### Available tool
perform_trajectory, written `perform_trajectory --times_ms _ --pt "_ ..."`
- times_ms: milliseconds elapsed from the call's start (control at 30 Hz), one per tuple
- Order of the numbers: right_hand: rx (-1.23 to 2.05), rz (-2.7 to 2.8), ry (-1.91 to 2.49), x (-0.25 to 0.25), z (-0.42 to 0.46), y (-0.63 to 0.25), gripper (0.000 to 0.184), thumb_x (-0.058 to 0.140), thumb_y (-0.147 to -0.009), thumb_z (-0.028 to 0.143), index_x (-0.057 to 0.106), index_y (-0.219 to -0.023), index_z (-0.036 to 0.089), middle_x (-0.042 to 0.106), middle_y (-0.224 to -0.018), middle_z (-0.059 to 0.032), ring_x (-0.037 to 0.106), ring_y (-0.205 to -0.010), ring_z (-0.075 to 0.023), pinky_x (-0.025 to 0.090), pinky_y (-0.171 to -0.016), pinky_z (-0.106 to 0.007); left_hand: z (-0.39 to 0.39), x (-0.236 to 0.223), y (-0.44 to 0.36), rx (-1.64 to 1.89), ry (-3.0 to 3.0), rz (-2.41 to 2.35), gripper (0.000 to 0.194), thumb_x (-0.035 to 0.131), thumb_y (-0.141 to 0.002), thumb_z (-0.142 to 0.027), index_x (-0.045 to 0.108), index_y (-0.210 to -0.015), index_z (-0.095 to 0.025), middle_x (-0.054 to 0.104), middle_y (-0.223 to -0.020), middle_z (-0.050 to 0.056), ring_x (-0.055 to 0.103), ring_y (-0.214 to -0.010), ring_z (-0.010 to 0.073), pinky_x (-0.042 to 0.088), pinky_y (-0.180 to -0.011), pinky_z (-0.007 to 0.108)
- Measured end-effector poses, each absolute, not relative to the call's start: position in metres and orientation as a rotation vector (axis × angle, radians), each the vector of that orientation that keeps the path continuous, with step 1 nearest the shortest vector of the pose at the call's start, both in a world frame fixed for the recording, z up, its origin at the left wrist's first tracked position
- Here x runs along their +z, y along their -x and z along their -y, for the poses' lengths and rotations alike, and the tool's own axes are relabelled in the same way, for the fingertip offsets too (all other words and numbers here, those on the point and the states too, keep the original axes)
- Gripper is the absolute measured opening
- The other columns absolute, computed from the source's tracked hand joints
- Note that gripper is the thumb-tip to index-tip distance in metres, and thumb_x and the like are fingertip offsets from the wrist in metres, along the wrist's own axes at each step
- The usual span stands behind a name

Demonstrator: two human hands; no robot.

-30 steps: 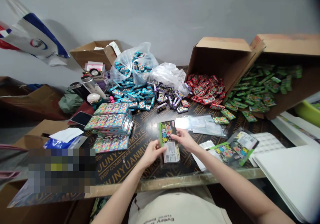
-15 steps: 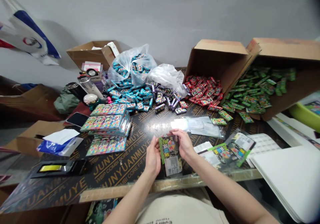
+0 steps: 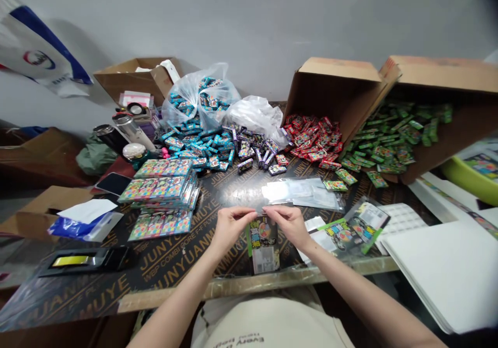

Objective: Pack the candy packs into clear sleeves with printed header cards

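A clear plastic bag with a dark printed card (image 3: 265,241) in it, green along one side, is at the table's front edge before me. My left hand (image 3: 232,227) pinches the bag's top edge between thumb and fingers. On the other side, my right hand (image 3: 288,227) pinches the same edge, its fingertips close to the left ones. Just beyond lie flat clear plastic bags (image 3: 301,192). More printed cards (image 3: 346,231) in clear plastic rest to the right of my right hand.
Stacked filled packets (image 3: 161,197) stand at left, behind a black tape dispenser (image 3: 83,261). At the back are piles of blue boxes (image 3: 202,143), purple boxes (image 3: 249,148), red boxes (image 3: 313,138) and green boxes (image 3: 389,140). Two tipped cartons (image 3: 334,86) and white sheets (image 3: 439,275) are at right.
Both hands have moved from the sides of the bag to its top edge, and their fingertips have come together there in pinches. The view has shifted slightly.
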State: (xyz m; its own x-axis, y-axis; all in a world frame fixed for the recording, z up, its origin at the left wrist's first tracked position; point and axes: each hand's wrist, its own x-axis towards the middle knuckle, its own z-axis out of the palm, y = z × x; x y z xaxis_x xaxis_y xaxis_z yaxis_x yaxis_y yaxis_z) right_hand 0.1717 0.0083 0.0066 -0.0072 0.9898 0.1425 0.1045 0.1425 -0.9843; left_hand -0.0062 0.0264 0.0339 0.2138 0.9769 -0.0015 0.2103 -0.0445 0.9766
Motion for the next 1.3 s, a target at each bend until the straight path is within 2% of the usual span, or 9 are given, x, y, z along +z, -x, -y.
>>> perform_trajectory --times_ms 133,333,533,767,900,1000,1133,1233,1300 --pt "1.199 1.35 1.179 0.011 -0.014 -0.172 0.02 0.061 -0.074 0.035 0.067 -0.08 0.017 0.065 -0.067 -0.0023 0.054 -0.053 -0.0125 0.043 -0.054 -0.026 -0.04 0.035 0.009 0.826 -1.384 -1.166 0.021 0.072 -0.059 -0.028 0.07 -0.073 -0.012 0.07 -0.069 0.008 0.062 -0.063 0.0197 0.047 -0.062 0.028" --pt "1.155 1.419 1.172 0.012 -0.013 -0.178 0.019 0.059 -0.075 0.035 0.065 -0.078 0.017 0.064 -0.07 -0.0024 0.055 -0.059 -0.013 0.042 -0.058 -0.025 -0.037 0.039 0.003 0.848 -1.61 -1.185 0.013 0.069 -0.061 -0.025 0.069 -0.065 -0.013 0.068 -0.065 0.007 0.06 -0.061 0.0184 0.046 -0.06 0.027" --pt "1.058 1.388 1.22 0.014 -0.002 -0.182 0.021 0.056 -0.078 0.037 0.066 -0.079 0.018 0.065 -0.071 -0.0033 0.053 -0.058 -0.0133 0.042 -0.055 -0.025 -0.041 0.04 0.004 0.735 -1.532 -1.097 0.017 0.067 -0.064 -0.029 0.07 -0.068 -0.013 0.068 -0.064 0.006 0.06 -0.059 0.0174 0.046 -0.059 0.026" --pt "1.088 1.343 1.222 0.01 -0.004 -0.188 0.022 0.056 -0.077 0.038 0.066 -0.078 0.019 0.067 -0.074 -0.0042 0.059 -0.064 -0.0161 0.046 -0.061 -0.029 -0.033 0.043 -0.003 0.823 -1.76 -1.107 0.016 0.061 -0.071 -0.029 0.07 -0.066 -0.016 0.068 -0.068 0.006 0.061 -0.062 0.018 0.046 -0.061 0.026" --pt "0.999 1.383 1.157 0.001 0.007 -0.191 0.015 0.059 -0.076 0.033 0.067 -0.083 0.022 0.067 -0.094 -0.0059 0.06 -0.09 -0.0217 0.045 -0.083 -0.036 -0.023 0.042 0.0 0.905 -1.987 -1.045 0.013 0.061 -0.072 -0.028 0.071 -0.069 -0.019 0.069 -0.081 0.008 0.063 -0.072 0.0191 0.047 -0.07 0.028" --pt "0.947 1.427 1.142 -0.005 0.006 -0.186 0.014 0.055 -0.079 0.03 0.066 -0.086 0.023 0.065 -0.096 -0.0059 0.058 -0.094 -0.0212 0.044 -0.086 -0.036 -0.027 0.034 0.004 0.909 -1.944 -1.07 0.01 0.064 -0.069 -0.027 0.07 -0.069 -0.02 0.069 -0.08 0.008 0.063 -0.073 0.0197 0.048 -0.069 0.029" --pt "1.005 1.53 1.21 -0.015 -0.041 -0.186 0.029 0.051 -0.081 0.038 0.058 -0.103 0.022 0.062 -0.101 -0.0055 0.059 -0.089 -0.0189 0.045 -0.078 -0.033 -0.045 0.022 0.019 0.971 -1.714 -1.193 0.01 0.067 -0.065 -0.028 0.069 -0.067 -0.018 0.069 -0.073 0.006 0.063 -0.068 0.0198 0.049 -0.066 0.029" --pt "0.68 1.531 1.513 -0.025 -0.1 -0.2 0.053 0.057 -0.073 0.046 0.047 -0.119 0.022 0.052 -0.119 -0.0087 0.048 -0.108 -0.0238 0.037 -0.09 -0.038 -0.053 0.014 0.048 1.084 -1.526 -1.396 0.019 0.069 -0.062 -0.032 0.069 -0.07 -0.016 0.07 -0.074 0.005 0.063 -0.068 0.0201 0.049 -0.067 0.03" --pt "0.469 1.495 1.816 -0.033 -0.134 -0.211 0.071 0.063 -0.065 0.051 0.04 -0.125 0.022 0.047 -0.124 -0.0129 0.04 -0.115 -0.0295 0.03 -0.092 -0.045 -0.05 0.005 0.071 1.242 -1.42 -1.619 0.027 0.068 -0.062 -0.038 0.069 -0.077 -0.015 0.07 -0.077 0.005 0.063 -0.072 0.0209 0.049 -0.071 0.032"
